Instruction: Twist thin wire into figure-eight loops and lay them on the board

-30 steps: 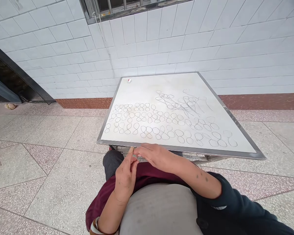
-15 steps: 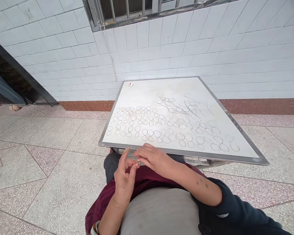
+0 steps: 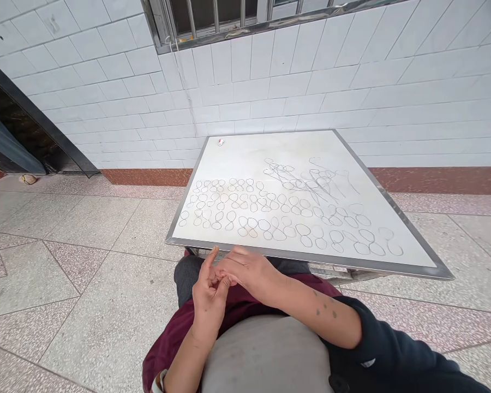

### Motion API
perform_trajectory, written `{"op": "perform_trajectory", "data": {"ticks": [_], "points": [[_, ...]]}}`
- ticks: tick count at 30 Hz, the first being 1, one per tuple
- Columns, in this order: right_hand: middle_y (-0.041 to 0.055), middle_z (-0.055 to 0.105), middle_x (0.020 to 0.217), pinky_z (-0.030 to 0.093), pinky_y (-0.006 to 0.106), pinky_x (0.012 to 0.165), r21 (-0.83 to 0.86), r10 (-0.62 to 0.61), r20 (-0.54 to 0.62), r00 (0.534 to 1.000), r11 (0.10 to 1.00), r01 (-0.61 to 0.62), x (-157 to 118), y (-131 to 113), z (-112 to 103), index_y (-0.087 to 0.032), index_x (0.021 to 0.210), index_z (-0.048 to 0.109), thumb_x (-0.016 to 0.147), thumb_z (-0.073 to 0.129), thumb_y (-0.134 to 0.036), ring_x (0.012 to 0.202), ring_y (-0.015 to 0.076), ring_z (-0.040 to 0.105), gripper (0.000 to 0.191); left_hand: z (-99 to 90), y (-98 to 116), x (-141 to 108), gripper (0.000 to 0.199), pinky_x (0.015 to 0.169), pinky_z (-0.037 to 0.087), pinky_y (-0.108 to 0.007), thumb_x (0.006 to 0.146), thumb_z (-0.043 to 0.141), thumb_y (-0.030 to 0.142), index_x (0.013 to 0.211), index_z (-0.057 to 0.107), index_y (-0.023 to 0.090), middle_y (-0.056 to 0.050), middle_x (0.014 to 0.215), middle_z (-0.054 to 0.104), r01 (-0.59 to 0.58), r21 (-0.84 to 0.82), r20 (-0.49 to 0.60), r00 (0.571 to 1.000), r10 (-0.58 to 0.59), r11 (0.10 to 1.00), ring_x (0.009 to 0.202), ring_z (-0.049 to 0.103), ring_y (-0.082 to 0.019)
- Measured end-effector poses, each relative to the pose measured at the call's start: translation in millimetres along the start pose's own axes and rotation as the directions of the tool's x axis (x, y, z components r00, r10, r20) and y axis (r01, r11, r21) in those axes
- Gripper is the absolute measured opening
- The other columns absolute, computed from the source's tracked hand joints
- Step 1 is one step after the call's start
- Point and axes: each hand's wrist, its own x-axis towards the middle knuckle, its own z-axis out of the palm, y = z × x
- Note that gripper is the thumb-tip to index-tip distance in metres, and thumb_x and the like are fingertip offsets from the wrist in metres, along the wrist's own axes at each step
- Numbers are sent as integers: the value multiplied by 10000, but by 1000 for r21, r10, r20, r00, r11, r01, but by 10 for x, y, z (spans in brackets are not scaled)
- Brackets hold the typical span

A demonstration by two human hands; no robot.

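Holding left hand (image 3: 208, 297) and right hand (image 3: 251, 273) pinched together before the white table (image 3: 249, 146), not showing whether gripping anything; seeing thin dark loops (image 3: 253, 226) lying in rows and a tangle (image 3: 306, 179) on top; possibly risking dropping any hidden piece through a slipping pinch, or scattering rows through bumping the near edge (image 3: 303, 255)

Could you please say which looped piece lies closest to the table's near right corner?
The looped piece at the nearest row's right end; all others lie farther left on the table.
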Motion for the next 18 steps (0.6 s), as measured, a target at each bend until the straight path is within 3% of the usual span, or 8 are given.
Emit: {"op": "perform_trajectory", "data": {"ticks": [4, 8, 15, 18], "points": [[27, 653, 891, 441, 289, 723, 66, -19, 48, 999, 998, 15, 35, -4, -19, -192, 947, 572, 932, 459, -66, 800, 160, 516, 171, 22, -6, 4, 671, 685, 593, -291, 817, 660, 304, 1431, 411, 204, 4, 773, 684, 82, -140, 42, 996, -77, 987, 679, 661, -140], [19, 664, 852, 454, 283, 728, 95, 53, 51, 997, 994, -58, 60, 10, -88, -194, 951, 587, 942, 495, -103, 779, 154, 542, 130, 56, 35, 3, 729, 713, 606, -323, 771, 713, 296, 1429, 412, 206, 24, 739, 657, 145, -290, 54, 989, -135, 946, 688, 657, -137], [13, 667, 821, 468, 296, 724, 46, -3, -1, 1000, 999, 3, 31, 62, 15, -190, 915, 600, 946, 490, -118, 744, 147, 567, 136, 44, 52, 16, 711, 705, 576, -273, 780, 696, 239, 1431, 409, 218, 29, 778, 665, 196, -299, 121, 979, -167, 934, 666, 638, -111], [35, 665, 904, 494, 295, 736, 68, 107, -26, 994, 992, -105, 1, 71, 76, -200, 966, 621, 956, 505, -172, 788, 154, 596, 119, 36, 42, 19, 687, 718, 574, -290, 789, 685, 236, 1423, 419, 232, 26, 790, 661, 177, -301, 118, 982, -148, 937, 678, 639, -118]]}}
